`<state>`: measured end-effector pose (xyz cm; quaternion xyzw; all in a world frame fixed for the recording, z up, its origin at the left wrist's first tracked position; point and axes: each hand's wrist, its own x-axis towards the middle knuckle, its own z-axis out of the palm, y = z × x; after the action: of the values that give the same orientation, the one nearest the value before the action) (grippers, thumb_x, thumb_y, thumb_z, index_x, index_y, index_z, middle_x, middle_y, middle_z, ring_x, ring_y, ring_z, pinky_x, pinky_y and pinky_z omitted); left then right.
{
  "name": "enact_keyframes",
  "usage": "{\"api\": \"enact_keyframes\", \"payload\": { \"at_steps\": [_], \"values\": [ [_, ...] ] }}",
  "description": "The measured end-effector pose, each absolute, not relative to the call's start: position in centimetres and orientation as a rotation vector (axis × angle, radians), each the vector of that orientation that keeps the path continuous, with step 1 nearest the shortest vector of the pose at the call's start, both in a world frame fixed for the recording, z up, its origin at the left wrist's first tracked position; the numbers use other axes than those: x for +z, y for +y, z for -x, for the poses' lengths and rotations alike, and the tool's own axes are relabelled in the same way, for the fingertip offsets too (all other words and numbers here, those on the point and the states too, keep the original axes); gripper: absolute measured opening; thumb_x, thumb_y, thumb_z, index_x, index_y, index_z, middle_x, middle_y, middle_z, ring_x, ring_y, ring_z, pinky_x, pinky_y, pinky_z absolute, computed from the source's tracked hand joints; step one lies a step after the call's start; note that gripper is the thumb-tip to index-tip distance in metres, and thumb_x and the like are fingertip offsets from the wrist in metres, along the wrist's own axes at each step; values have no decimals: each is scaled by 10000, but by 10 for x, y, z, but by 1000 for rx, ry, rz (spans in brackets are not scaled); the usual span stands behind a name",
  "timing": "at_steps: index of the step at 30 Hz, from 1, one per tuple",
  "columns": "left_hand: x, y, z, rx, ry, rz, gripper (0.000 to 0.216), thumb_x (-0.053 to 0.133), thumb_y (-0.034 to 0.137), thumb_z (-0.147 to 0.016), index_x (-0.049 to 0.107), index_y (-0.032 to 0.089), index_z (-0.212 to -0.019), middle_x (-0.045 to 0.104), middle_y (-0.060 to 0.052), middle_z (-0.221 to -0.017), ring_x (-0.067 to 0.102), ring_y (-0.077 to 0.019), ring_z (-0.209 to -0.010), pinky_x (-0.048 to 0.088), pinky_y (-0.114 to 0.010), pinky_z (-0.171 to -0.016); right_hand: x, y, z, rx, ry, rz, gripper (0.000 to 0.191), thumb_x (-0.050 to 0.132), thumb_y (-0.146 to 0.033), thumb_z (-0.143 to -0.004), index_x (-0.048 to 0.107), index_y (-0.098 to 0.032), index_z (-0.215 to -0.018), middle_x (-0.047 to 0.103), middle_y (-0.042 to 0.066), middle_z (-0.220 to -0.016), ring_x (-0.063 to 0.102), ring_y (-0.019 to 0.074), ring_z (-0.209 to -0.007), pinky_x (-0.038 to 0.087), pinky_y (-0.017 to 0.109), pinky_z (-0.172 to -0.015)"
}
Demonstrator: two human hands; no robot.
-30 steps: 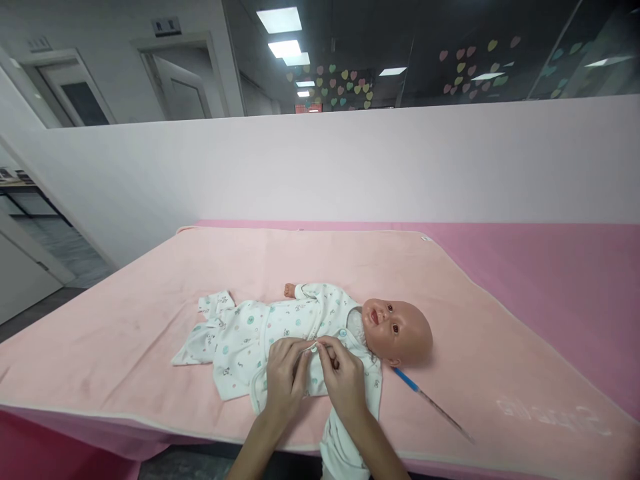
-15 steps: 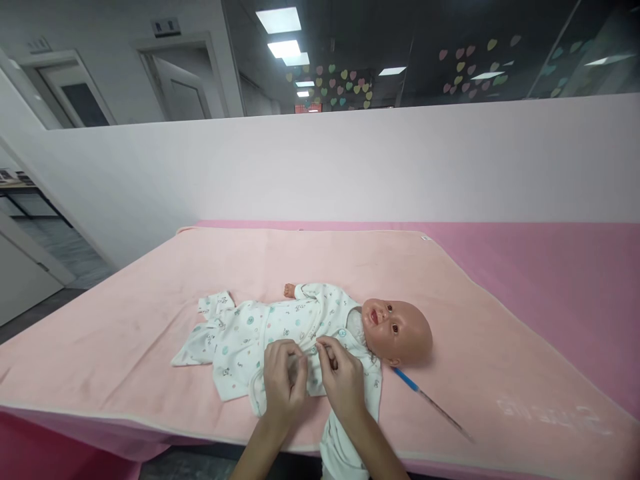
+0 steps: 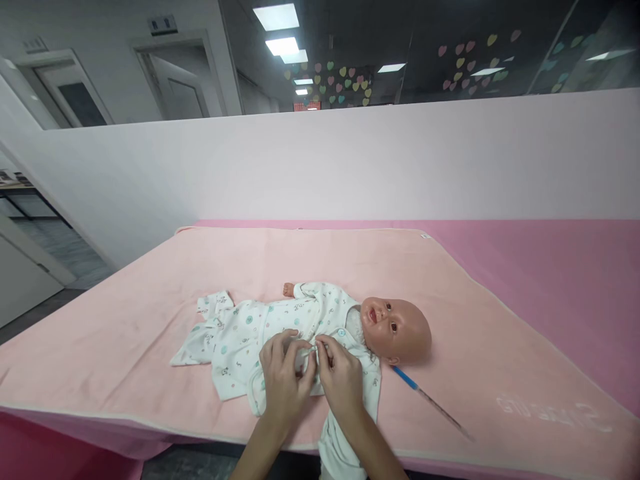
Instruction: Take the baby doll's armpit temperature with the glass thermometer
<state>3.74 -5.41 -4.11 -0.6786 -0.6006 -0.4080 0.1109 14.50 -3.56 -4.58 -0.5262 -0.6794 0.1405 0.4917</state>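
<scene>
A baby doll (image 3: 397, 328) lies on its back on a pale pink blanket (image 3: 150, 300), head to the right. It wears a white printed garment (image 3: 240, 337) with blue buttons. My left hand (image 3: 284, 381) and my right hand (image 3: 341, 382) meet over the doll's chest, fingers pinched together on the garment's front edge near a button. A loose sleeve of the garment (image 3: 336, 443) hangs over the near edge of the table under my right forearm.
A thin blue-handled stick (image 3: 430, 400) lies on the blanket just right of the doll's head. The blanket covers a darker pink table surface (image 3: 550, 267). A white partition wall (image 3: 320, 167) stands behind the table, with a corridor on the left.
My left hand's fingers have shifted up and closer to my right hand at the garment's front. The doll has not moved.
</scene>
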Motion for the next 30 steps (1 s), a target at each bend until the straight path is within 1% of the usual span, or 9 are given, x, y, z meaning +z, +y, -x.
{"api": "enact_keyframes", "payload": {
  "at_steps": [2,5,9,12,15,19,22,25,30],
  "values": [
    [-41,-55,-38,-1191,-1795,1969,84,549,263,-761,596,195,-776,509,-86,-1035,452,-244,-1001,330,-399,-860,-45,-36,-144,322,-1625,1312,267,384,-248,-878,639,-175,-850,699,22,-808,640,153,-675,418,222,-595],
    [-40,-58,-35,-1185,-1834,1932,110,555,283,-760,576,190,-704,511,-88,-1025,451,-248,-1006,320,-407,-861,-44,-37,-144,302,-1591,1342,272,382,-260,-880,640,-179,-851,699,24,-800,637,149,-656,415,218,-588],
    [-40,-64,-26,-1190,-1890,1894,199,549,300,-764,527,178,-608,525,-81,-981,463,-245,-974,322,-399,-834,-46,-36,-145,298,-1579,1384,291,382,-288,-879,648,-171,-861,682,34,-692,606,142,-551,398,217,-535],
    [-41,-68,-18,-1237,-1936,1882,247,520,299,-784,495,173,-574,538,-69,-938,477,-228,-930,323,-389,-816,-44,-36,-146,294,-1576,1414,321,359,-284,-881,652,-151,-889,662,45,-641,578,140,-500,390,221,-511],
    [-41,-72,-12,-1373,-1975,1842,225,476,305,-815,520,184,-631,548,-50,-877,488,-210,-890,332,-372,-799,-35,-39,-145,321,-1566,1407,336,337,-274,-884,641,-143,-941,668,61,-682,583,140,-520,387,215,-487],
    [-40,-75,-10,-1522,-2013,1818,180,423,303,-842,571,209,-806,559,-35,-869,488,-202,-898,338,-365,-801,-25,-52,-132,346,-1687,1259,353,309,-268,-897,625,-148,-1001,685,72,-768,621,143,-615,408,202,-517],
    [-39,-76,-11,-1490,-2028,1852,190,428,297,-828,593,222,-885,565,-43,-931,478,-218,-943,330,-386,-828,-28,-59,-118,339,-1892,1192,334,324,-250,-893,625,-167,-1012,689,54,-736,629,147,-594,402,203,-512],
    [-39,-76,-13,-1420,-2043,1880,203,437,257,-805,606,234,-915,566,-45,-967,474,-228,-955,327,-402,-835,-34,-60,-112,360,-1974,1257,317,342,-242,-884,609,-172,-1039,687,45,-706,619,160,-542,382,217,-479],
    [-38,-76,-15,-1357,-2025,1912,220,453,216,-769,621,239,-909,571,-43,-977,479,-227,-936,334,-399,-816,-33,-59,-118,595,-1869,1216,295,322,-280,-895,600,-197,-952,681,32,-750,623,153,-604,414,213,-537]
  ]
}}
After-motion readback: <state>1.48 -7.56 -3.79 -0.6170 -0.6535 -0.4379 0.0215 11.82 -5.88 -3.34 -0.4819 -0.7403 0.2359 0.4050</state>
